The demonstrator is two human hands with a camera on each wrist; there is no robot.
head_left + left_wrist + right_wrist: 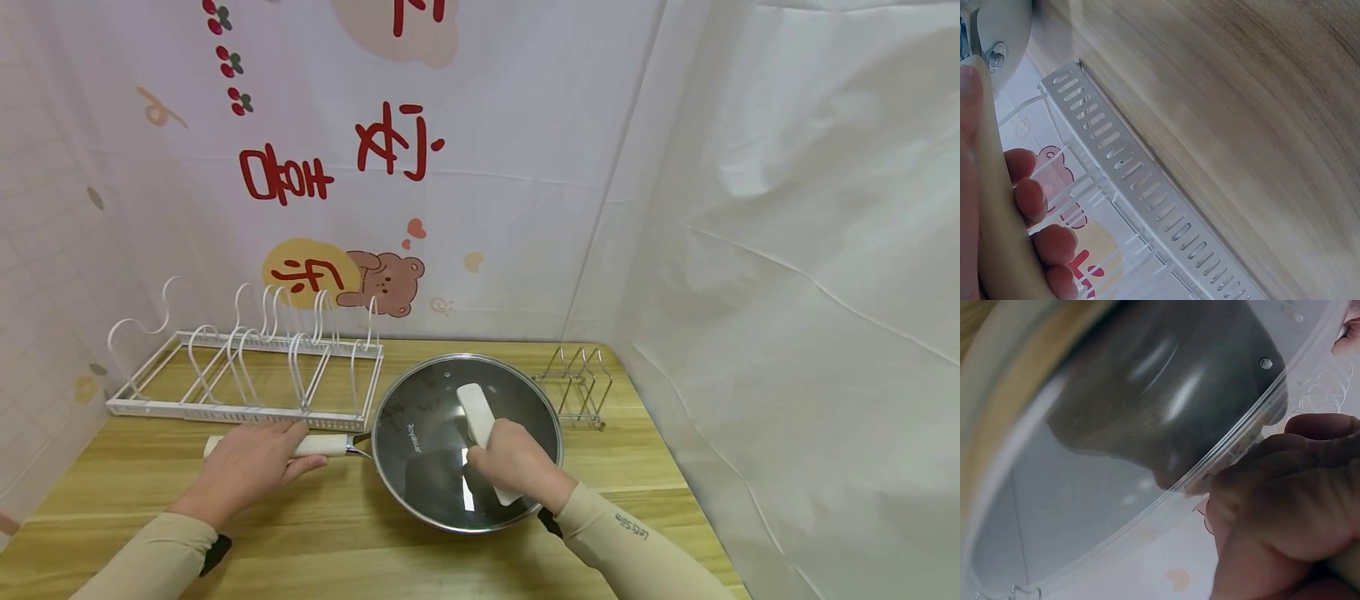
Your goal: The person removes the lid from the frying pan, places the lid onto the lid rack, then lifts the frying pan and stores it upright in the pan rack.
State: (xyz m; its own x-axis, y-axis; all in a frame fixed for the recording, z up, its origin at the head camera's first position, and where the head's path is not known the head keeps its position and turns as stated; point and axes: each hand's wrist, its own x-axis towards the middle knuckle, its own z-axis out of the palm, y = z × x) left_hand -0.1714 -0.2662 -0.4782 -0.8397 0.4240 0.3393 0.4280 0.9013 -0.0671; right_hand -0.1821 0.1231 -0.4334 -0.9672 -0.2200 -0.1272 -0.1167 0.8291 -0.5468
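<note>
A frying pan (pixel 1007 28) with a pale outside sits on the table, its cream handle (pixel 322 445) pointing left. My left hand (pixel 251 462) grips that handle; in the left wrist view its fingers (pixel 1032 200) curl round the underside. Over the pan lies a round glass lid (pixel 420 400) with a metal rim and a long white grip (pixel 476 408). My right hand (pixel 517 462) holds this grip near its lower half. The right wrist view looks across the glass (pixel 1116 506), with the hand (pixel 1285 506) at its right. Most of the pan's inside shows only darkly through the lid.
Behind my left hand stands a white rack (pixel 255 412) with upright wire dividers. A small metal wire rack (pixel 585 392) stands right of the pan, near the table's back right corner. A printed curtain (pixel 510 208) hangs behind the wooden table (pixel 322 542).
</note>
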